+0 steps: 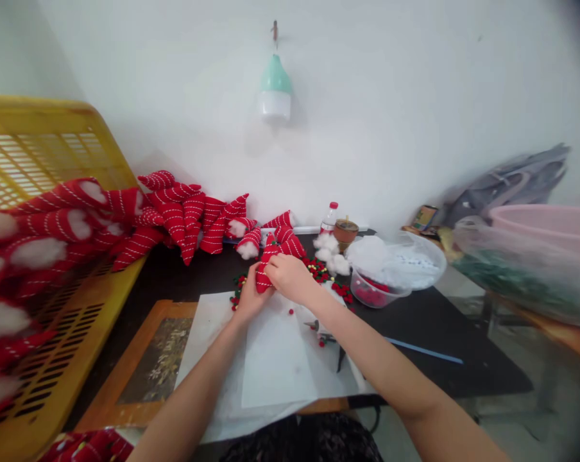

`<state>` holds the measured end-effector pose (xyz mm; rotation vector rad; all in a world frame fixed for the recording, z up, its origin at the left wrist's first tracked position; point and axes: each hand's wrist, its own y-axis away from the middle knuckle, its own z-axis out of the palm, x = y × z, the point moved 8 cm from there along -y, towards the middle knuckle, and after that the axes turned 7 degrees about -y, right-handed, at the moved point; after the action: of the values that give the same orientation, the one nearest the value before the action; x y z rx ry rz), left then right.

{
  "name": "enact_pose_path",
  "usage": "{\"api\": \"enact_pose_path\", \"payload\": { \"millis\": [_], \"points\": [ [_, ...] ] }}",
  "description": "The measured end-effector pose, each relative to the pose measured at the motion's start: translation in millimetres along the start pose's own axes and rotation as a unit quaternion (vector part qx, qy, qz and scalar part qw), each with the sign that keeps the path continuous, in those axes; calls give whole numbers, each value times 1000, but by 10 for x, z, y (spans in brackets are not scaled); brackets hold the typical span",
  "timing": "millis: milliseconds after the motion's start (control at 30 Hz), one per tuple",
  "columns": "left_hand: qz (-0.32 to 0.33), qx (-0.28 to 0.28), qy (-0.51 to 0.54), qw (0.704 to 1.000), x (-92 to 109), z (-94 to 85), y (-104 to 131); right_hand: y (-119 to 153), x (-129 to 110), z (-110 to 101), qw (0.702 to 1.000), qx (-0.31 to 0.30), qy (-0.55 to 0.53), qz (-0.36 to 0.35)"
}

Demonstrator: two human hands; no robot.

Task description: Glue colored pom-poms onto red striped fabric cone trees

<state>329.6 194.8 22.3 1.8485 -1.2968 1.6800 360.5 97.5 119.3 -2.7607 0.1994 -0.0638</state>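
Both my hands are on one red cone-shaped stuffed hat with white dashed stitching, held above the table's middle. My left hand wraps its lower left side. From the right, my right hand closes on it with bent fingers. White paper sheets lie below the hands. A small red ball rests on the paper, close to a glue gun partly hidden by my right forearm. Red and green trimmings are scattered just beyond the hands.
A yellow crate at the left is heaped with red striped cones. More cones line the wall. White cotton tufts, a bottle, a brown pot and a plastic tub stand to the right. A blue stick lies on the black tabletop.
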Motion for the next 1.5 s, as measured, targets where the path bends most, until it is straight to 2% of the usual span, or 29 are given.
{"api": "enact_pose_path", "payload": {
  "millis": [167,233,300,400,500,600,700,900,1133,1267,1400,1500],
  "points": [
    [17,1,-5,1000,19,8,-1,8,-54,34,1000,-7,21,-10],
    [8,6,-4,1000,-5,1,-5,33,0,-32,1000,18,-13,-2],
    [-3,4,11,1000,-28,1,-5,75,129,-178,993,80,-88,19],
    [-12,-5,58,998,-25,10,15,169,434,-421,951,201,-227,65],
    [-28,-26,108,993,-12,35,57,220,683,-495,911,256,-307,102],
    [-25,-46,133,990,22,56,89,204,778,-441,894,259,-345,121],
    [-14,-56,144,988,44,66,97,172,746,-396,890,258,-358,111],
    [-17,-63,151,986,46,89,89,92,594,-429,907,252,-331,69],
    [-8,-73,139,988,43,108,91,44,585,-362,932,212,-280,83],
    [3,-77,126,989,23,126,75,44,584,-340,936,204,-278,74],
    [-1,-66,124,990,8,93,72,115,643,-423,913,252,-314,65],
    [-30,-57,150,987,-5,56,103,296,756,-512,878,312,-346,106]
  ]
}}
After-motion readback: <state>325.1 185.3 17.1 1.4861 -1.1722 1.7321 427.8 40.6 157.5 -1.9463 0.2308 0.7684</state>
